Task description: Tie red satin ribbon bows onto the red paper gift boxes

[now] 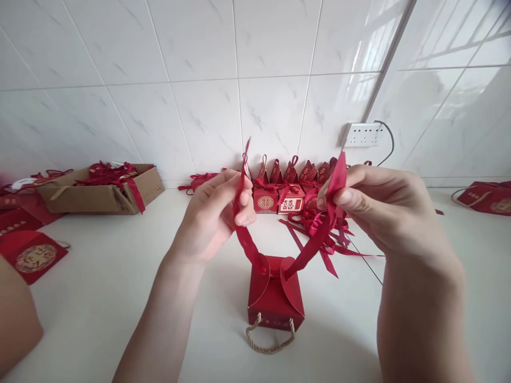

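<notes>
gap between ribbon ends (339,174), boxes (266,203) behind

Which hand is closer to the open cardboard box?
The left. The left hand holds one side of the red ribbon, to the right of the cardboard box and not touching it; the right hand holds the ribbon's other side, farther off to the right.

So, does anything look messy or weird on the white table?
Yes: the tangled heap of shiny red ribbons behind the square red card box looks messy, with strands sprawling over the white table. One red ribbon strip also dangles over the brown cardboard box.
</notes>
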Available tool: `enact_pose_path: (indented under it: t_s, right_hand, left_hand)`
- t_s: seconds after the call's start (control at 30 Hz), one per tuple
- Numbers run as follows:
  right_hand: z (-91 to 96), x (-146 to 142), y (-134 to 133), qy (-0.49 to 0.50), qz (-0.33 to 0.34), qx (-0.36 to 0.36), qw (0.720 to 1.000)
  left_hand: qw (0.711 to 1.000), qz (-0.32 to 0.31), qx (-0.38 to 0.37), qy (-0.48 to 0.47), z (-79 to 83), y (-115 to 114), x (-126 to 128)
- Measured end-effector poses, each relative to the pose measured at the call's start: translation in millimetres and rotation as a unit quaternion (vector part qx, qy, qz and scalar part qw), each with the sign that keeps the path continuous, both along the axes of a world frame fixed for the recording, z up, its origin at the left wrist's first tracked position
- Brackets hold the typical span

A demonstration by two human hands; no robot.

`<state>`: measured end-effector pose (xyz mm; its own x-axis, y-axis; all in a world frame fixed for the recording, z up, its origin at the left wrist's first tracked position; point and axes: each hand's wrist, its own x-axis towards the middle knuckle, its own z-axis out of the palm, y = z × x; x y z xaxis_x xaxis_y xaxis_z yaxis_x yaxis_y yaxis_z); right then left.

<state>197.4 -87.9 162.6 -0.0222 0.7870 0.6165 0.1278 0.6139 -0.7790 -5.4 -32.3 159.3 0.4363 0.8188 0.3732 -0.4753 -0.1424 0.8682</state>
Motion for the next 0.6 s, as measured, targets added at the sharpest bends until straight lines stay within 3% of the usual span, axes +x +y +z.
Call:
enact_pose_path:
  t_s: [0.4,0.6]
  right_hand:
    - [-1.6,3.9,-1.7,0.033,0.016,-0.006,0.999]
    - [-2.2,2.1,-0.8,0.046,0.018,0.022,0.999]
  left_hand:
    - [1.0,-0.003,-0.026,-0.018,5.1,-0.5,-2.9]
    - [0.999,-0.039,-0.005,-0.016,5.6,-6.1,-4.0]
